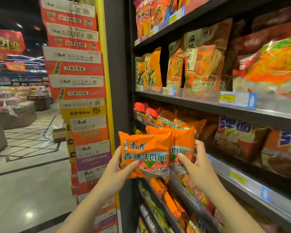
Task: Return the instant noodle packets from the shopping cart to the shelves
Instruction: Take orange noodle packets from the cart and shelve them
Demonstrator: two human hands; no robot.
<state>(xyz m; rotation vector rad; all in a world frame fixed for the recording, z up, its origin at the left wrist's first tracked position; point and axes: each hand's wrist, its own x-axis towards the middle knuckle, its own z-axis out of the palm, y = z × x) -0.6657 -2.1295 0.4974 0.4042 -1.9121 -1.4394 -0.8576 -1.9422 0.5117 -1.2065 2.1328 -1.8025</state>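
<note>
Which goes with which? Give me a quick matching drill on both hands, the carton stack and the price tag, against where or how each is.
1 left hand
2 right hand
3 carton stack
4 yellow price tag

A on a shelf edge, upper right
B holds the front orange packet
C left of the shelves
D holds the rear orange packet

Pairs: 1-B, 2-D, 3-C, 4-A

Two bare hands are raised, the left hand [119,167] and the right hand [194,163], each holding one glossy orange plastic noodle packet: the front packet [146,153] and the rear packet [181,143], two in all. Four dark metal shelf boards [200,102] show on the rack. Beside it stands one tall stack of red and yellow cardboard cartons [77,91], too many and too blurred to count exactly
</note>
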